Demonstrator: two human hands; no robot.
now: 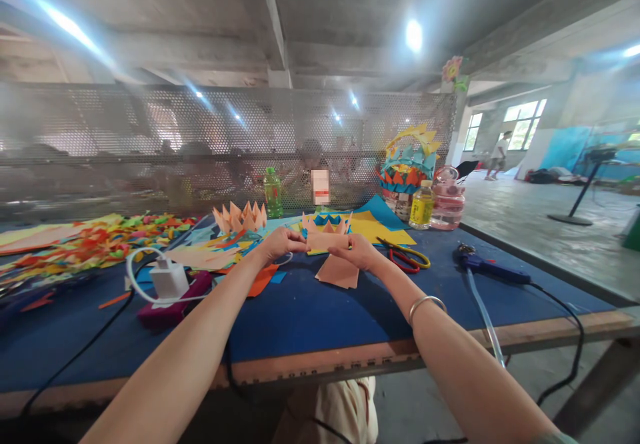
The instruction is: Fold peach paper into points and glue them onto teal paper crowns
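Between my two hands is a small peach-coloured piece of paper [327,241], lifted above the table. My right hand [361,253] pinches its right end between thumb and fingers. At the left end, the fingertips of my left hand [286,244] are closed on the paper's edge. Just below lies a small stack of peach paper pieces [338,272]. Behind the held piece, a peach and blue pointed paper ring [327,220] is partly hidden. Scissors [406,255] with red and yellow handles rest to the right of my right hand.
A blue glue gun [493,265] with its cord lies at the right. Bottles [421,205] and stacked paper crowns [407,164] stand at the back right. A white charger [169,279] sits on a purple power block [159,314] at left, near paper scraps [105,247]. A perforated screen [225,137] rises behind.
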